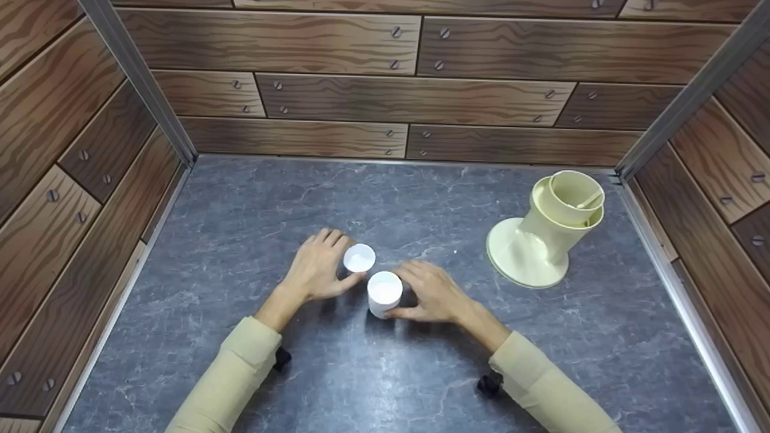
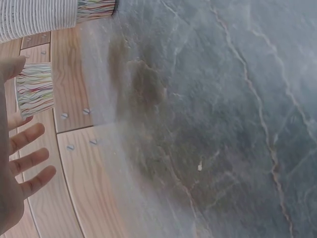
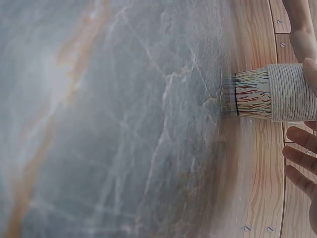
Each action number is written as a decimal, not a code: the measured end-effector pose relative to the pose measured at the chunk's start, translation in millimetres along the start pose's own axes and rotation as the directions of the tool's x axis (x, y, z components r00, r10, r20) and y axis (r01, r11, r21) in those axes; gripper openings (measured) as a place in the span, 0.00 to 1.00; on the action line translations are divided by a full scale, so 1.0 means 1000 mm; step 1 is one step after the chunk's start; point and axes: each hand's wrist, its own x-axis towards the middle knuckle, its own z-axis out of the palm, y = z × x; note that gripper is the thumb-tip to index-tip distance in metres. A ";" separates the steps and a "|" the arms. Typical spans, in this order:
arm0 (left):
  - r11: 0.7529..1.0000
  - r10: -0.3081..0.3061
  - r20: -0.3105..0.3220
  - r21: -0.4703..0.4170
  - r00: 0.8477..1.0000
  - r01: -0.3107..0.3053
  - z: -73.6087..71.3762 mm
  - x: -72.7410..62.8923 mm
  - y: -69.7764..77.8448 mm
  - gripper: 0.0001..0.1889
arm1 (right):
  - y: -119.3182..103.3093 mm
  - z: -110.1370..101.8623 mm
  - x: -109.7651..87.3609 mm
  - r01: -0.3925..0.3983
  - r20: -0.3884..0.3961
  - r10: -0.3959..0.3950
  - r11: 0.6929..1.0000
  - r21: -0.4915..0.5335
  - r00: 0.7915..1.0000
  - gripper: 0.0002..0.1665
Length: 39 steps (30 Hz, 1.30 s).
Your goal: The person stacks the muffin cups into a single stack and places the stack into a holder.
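My left hand [image 1: 322, 264] pinches a single paper cup [image 1: 360, 258] between thumb and index finger, its white mouth turned up in the head view. In the left wrist view that paper cup [image 2: 34, 89] shows thin coloured wavy lines, and the other fingers spread away from it. My right hand [image 1: 433, 291] grips a stack of nested paper cups [image 1: 385, 288] from the right with thumb and index finger. Many stacked rims show on the stack [image 3: 287, 91] in the right wrist view, above the same wavy pattern. The single cup is just left of and beyond the stack.
A pale yellow stand [image 1: 526, 252] with a round base and a slanted, open-topped tube is at the right. Wood-patterned walls [image 1: 337, 96] with metal edges enclose the dark marbled tabletop [image 1: 240, 204]. A small black device [image 1: 490, 383] sits at the right cuff.
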 end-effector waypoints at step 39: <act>0.996 0.089 -0.211 0.010 0.973 -0.089 -0.035 -0.010 0.029 0.31 | 0.001 0.001 0.000 0.028 -0.030 -0.028 0.999 -0.021 0.999 0.46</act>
